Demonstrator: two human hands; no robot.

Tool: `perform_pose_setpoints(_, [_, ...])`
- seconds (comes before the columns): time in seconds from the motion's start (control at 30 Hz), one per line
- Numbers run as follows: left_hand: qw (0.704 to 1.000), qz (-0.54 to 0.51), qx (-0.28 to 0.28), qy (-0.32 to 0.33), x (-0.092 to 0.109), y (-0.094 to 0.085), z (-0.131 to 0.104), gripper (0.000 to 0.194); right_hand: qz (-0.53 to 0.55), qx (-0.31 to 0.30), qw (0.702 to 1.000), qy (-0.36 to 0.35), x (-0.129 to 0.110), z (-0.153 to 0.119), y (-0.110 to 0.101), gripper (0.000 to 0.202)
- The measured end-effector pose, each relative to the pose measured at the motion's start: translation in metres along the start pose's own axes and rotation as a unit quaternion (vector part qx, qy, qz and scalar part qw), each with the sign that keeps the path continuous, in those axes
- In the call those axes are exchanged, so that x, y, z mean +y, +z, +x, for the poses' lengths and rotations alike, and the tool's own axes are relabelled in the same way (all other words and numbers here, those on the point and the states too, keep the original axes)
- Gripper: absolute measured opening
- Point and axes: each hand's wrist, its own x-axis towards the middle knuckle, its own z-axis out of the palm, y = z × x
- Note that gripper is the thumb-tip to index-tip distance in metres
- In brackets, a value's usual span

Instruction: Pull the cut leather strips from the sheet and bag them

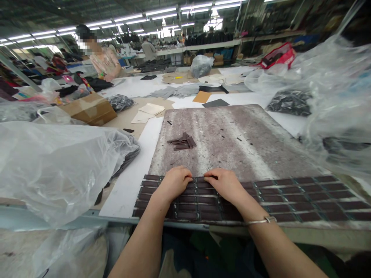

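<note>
My left hand (pixel 175 181) and my right hand (pixel 225 182) are over the back row of dark brown strips, a short gap between them. Each has its thumb and fingers pinched at one end of a dark brown strip (pixel 198 179). The fingers partly cover its ends. More flat brown strips (pixel 301 197) lie in several rows along the near edge of a worn, brownish board (pixel 228 139). Dark greenish lines show where the strips' ends meet. Behind my left hand, a small heap of loose brown strips (pixel 184 141) rests on the board.
Large clear plastic bags stand at left (pixel 63 162) and right (pixel 342 96). A cardboard box (pixel 89 109) sits at the back left. Cut grey and tan pieces (pixel 202 97) lie beyond the board. Across the table is another person (pixel 104 61).
</note>
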Motion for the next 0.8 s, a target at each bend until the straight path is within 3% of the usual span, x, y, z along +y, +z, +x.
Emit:
perform_pose_setpoints(0.33, [0.995, 0.057, -0.027, 0.073, 0.007, 0.009, 0.004, 0.029, -0.07, -0.005, 0.996, -0.046, -0.002, -0.006, 0.001, 0.018])
perform_pose_setpoints(0.5, [0.993, 0.088, -0.044, 0.059, 0.014, 0.004, 0.001, 0.03, -0.101, 0.014, 0.991, -0.083, 0.002, -0.011, -0.005, 0.021])
perform_pose_setpoints(0.67, [0.993, 0.094, -0.06, 0.037, 0.021, 0.003, -0.003, 0.033, -0.133, -0.018, 0.982, -0.135, 0.007, -0.018, -0.017, 0.032])
perform_pose_setpoints(0.8, [0.992, 0.109, -0.057, 0.034, 0.024, 0.004, -0.004, 0.03, -0.189, -0.045, 0.972, -0.132, 0.004, -0.022, -0.018, 0.035])
